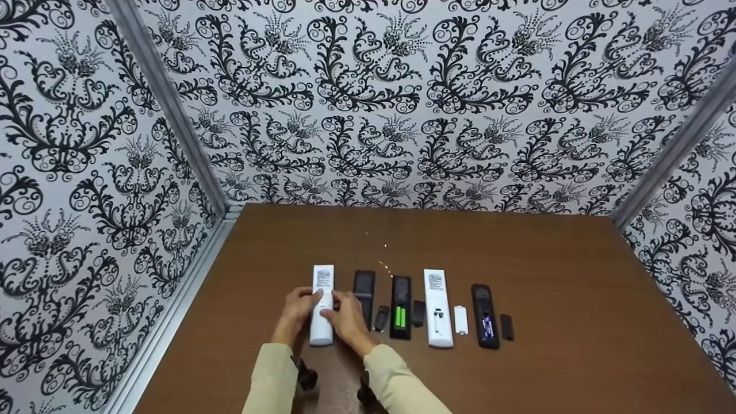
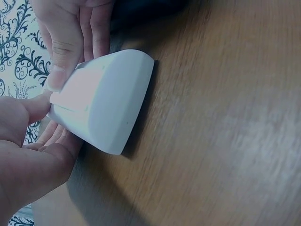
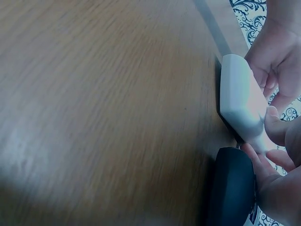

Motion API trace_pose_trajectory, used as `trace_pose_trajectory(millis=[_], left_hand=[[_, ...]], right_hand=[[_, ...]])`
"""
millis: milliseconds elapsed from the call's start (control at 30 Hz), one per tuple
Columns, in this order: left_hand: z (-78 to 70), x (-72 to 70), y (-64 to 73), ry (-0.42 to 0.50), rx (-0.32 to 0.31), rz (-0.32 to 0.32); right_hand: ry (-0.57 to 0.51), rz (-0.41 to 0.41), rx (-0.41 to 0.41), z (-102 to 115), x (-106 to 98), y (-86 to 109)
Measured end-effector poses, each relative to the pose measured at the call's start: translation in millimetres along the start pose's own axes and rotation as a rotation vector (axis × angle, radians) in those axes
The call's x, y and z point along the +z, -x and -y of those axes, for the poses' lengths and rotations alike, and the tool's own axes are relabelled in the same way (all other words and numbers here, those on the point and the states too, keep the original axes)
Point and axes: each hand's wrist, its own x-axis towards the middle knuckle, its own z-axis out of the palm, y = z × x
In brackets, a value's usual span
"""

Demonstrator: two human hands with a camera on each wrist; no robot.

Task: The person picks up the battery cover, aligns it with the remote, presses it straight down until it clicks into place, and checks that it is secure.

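A white remote control [image 1: 322, 334] lies back up at the left end of a row, a label on its upper part. My left hand [image 1: 298, 307] grips its left edge, thumb on the back. From the right side my right hand [image 1: 348, 316] holds it, thumb tip on its back just below the left thumb. In the left wrist view, the remote's rounded end [image 2: 123, 101] faces the camera and the battery cover's outline shows under the thumbs. The fingers beneath the edges are partly hidden. Beside the right hand lies a black remote [image 1: 364, 283], partly covered by that hand.
Rightward lie a small black cover [image 1: 381, 318], a black remote [image 1: 401, 333] with green batteries [image 1: 400, 317], another black cover [image 1: 418, 314], a white remote [image 1: 435, 282] with an exposed battery compartment, its white cover [image 1: 461, 319], a black remote [image 1: 482, 293] with blue batteries and a dark cover [image 1: 506, 327].
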Motion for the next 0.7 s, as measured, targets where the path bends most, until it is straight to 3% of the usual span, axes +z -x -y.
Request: trace_pose_trajectory(millis=[433,700], left_hand=[[3.2,0.9,-0.9,0.024,0.036,-0.007],[0.0,4.4,1.6,-0.025,0.048,-0.045]], right_hand=[[0.065,-0.010,0.028,-2.7,2.1,-3.1],[0.108,0.006,0.001,2.8,2.7,-1.9]])
